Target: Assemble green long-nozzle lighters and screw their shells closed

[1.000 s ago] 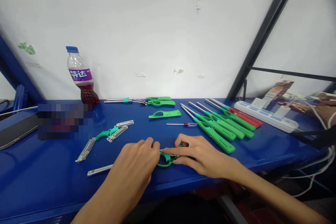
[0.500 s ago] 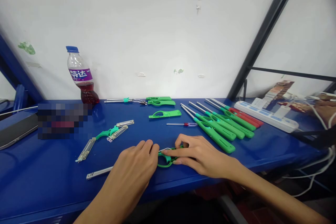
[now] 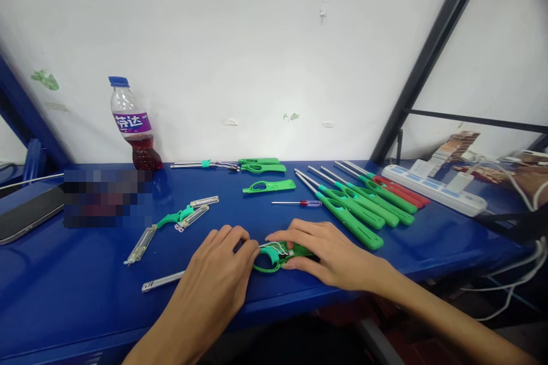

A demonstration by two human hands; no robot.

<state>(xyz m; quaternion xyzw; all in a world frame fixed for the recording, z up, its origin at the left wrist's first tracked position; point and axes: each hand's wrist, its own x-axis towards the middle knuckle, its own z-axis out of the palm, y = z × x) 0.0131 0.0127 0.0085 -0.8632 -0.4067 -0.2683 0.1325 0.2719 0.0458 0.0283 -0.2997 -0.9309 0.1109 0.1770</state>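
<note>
Between my hands, near the front of the blue table, lies an opened green lighter casing (image 3: 266, 268) of the long-nozzle kind, with white wires and a teal trigger (image 3: 269, 255) showing inside. My left hand (image 3: 222, 268) is closed round the nozzle end; its fingertips are partly hidden. From under that hand the metal nozzle (image 3: 163, 281) sticks out to the left. My right hand (image 3: 327, 251) grips the handle end, thumb on the near edge and forefinger stretched above the wires.
Behind lie loose green casing halves (image 3: 269, 186) and a screwdriver (image 3: 303, 203). Several green lighters (image 3: 349, 219) and red ones are lined up right, beside a white power strip (image 3: 432, 188). Clear fuel tanks (image 3: 143, 242) lie left. A drink bottle (image 3: 132, 125) stands at the wall.
My right forefinger has lifted off the wires and its hand has shifted slightly, uncovering more of the casing's inside. My left fingers have moved a little left along the lighter.
</note>
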